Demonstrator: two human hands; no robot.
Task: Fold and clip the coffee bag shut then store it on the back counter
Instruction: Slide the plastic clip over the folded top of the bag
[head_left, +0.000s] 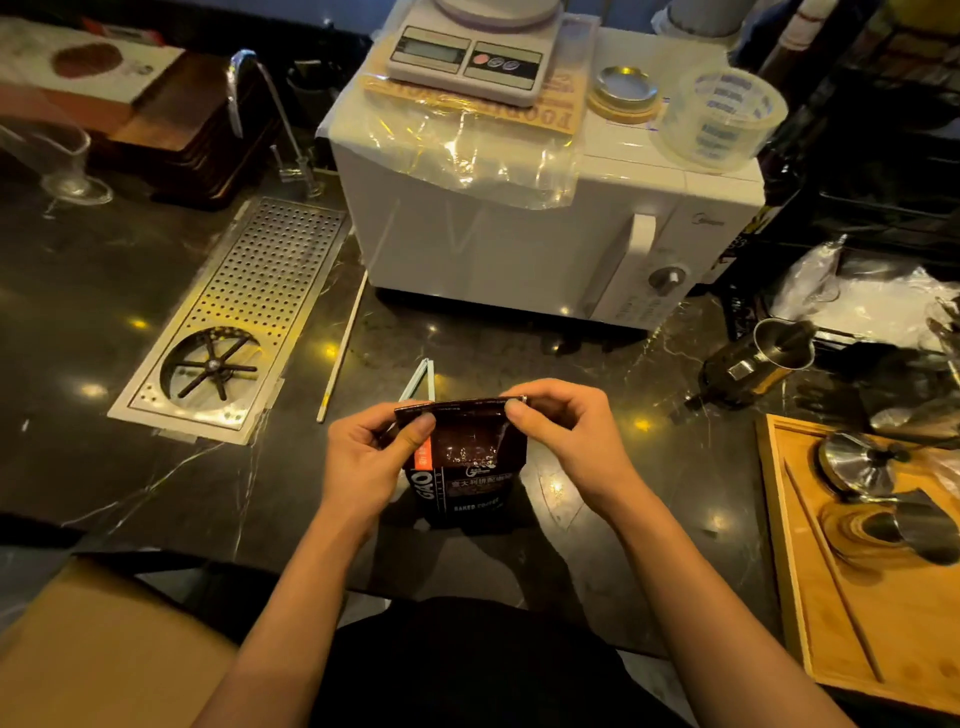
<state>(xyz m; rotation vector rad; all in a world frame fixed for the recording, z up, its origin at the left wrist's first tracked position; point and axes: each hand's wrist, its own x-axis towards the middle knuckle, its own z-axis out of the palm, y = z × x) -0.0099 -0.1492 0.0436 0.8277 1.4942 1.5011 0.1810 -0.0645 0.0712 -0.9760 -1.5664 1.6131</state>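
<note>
A dark coffee bag (464, 467) with white lettering and an orange stripe stands upright on the black marble counter, near its front edge. My left hand (371, 452) pinches the bag's top left corner. My right hand (563, 431) pinches the top right corner, and the top edge is stretched flat between them. A pale blue clip (417, 380) lies on the counter just behind the bag, partly hidden by it.
A white microwave (530, 234) with a kitchen scale (467, 57) on top stands behind. A steel rinser tray (234, 322) is set into the counter at left, a thin white stick (340, 343) beside it. A wooden tray (795, 571) with steel pitchers sits at right.
</note>
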